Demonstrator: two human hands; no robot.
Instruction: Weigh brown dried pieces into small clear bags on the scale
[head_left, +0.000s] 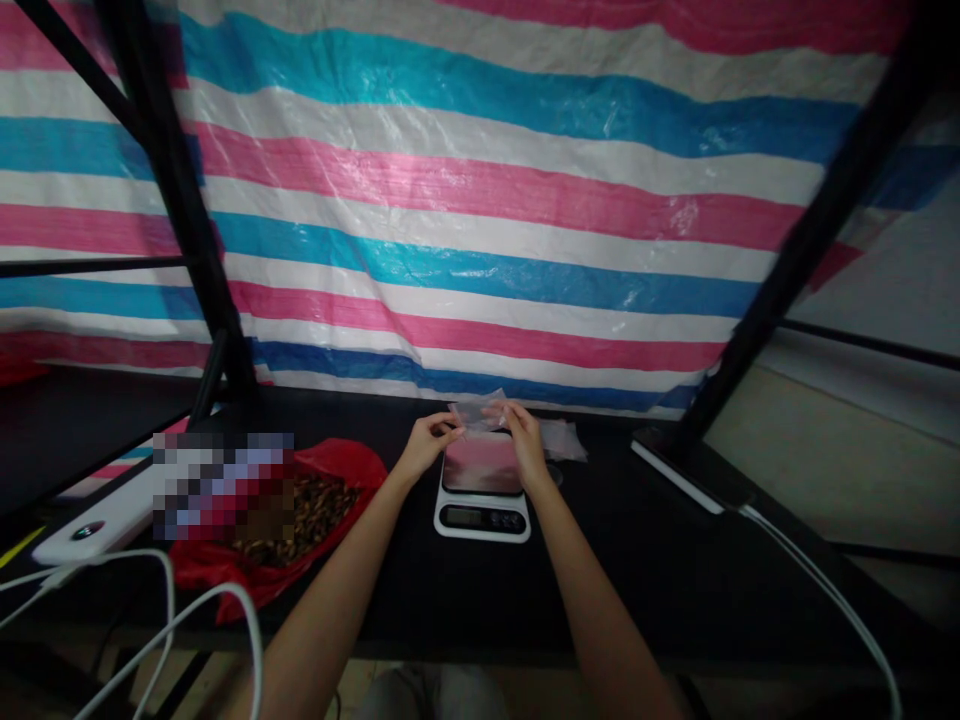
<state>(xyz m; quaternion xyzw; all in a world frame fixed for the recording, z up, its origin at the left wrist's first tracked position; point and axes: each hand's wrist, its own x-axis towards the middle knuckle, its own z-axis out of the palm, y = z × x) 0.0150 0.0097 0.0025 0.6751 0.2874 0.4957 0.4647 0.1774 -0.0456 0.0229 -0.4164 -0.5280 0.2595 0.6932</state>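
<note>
Clear bag [477,412], centre of the frame: thin, translucent plastic film, glossy and creased. Scale [482,490], below it: smooth white plastic housing; plate reflective, metal-like, with pink reflections. Further bags [564,440], right of centre: similar translucent film, wrinkled. Red bag [341,462], lower left: thin, crumpled plastic with a slight sheen. Brown pieces [322,512] inside: rough texture, material unclear. Surface [637,580]: black, matt, smooth. Striped sheet [480,222], background: plastic-looking, rippled, with glossy highlights. Cables [825,588], lower right: smooth white plastic-like sheathing.
</note>
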